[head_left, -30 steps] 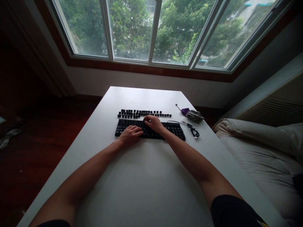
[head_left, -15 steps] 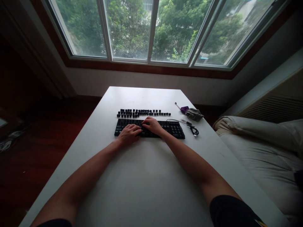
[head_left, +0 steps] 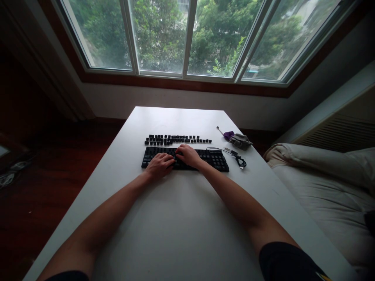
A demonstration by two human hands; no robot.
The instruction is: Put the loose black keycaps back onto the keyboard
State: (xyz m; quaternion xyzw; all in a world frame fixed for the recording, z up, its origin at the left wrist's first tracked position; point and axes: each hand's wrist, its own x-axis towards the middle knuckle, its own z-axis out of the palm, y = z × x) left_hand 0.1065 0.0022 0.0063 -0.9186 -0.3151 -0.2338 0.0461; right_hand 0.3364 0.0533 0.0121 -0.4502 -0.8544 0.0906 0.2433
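Looked like a room in a home: had a dark reddish floor (head_left: pixel 58 187), pale padded furniture (head_left: pixel 316 191) beside a white table (head_left: pixel 181 218), and overlooked leafy trees (head_left: pixel 159 37) through a wide window (head_left: pixel 185 43).

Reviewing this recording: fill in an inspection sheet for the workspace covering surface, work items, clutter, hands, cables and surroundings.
Surface: white table, flat and pale.
Work items: black keyboard under both hands; loose black keycaps in rough rows beyond it.
Clutter: purple cloth and grey cloth bunched at right, brush with a pale handle beside them.
Hands: left hand on the keyboard's left half, right hand over its middle; whether either grips a keycap, cannot tell.
Cables: black cable bundled right of the keyboard, plug end exposed.
Surroundings: window ahead, dark reddish floor at left, pale cushioned seat at right.
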